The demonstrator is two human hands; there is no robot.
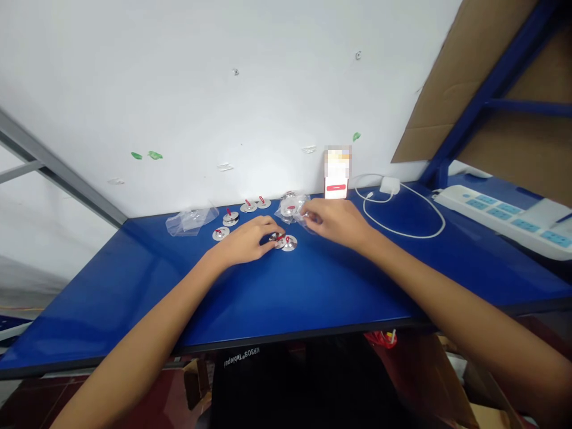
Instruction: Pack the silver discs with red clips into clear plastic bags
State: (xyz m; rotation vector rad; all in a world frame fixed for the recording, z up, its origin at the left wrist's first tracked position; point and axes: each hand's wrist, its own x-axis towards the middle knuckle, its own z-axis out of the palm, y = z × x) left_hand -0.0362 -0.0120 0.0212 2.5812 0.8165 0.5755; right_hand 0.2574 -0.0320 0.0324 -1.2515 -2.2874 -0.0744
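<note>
My left hand (251, 241) is closed, thumb and fingers pinching a silver finger cymbal (277, 240) with a red loop. Another finger cymbal (289, 242) lies against it on the right. A clear plastic bag (288, 210) with more shiny discs in it lies just behind. At that bag's right edge, my right hand (333, 219) has its fingers curled together on the plastic. To the left of the bag rest several loose cymbals, among them a pair at the back (249, 206) and a stacked one (230, 218).
An empty-looking clear bag (192, 219) lies at the left on the blue table (268, 304). A lit phone (336, 173) leans on the white wall. Right of it are a charger (390, 185) with a looped white cable and a power strip (504, 217).
</note>
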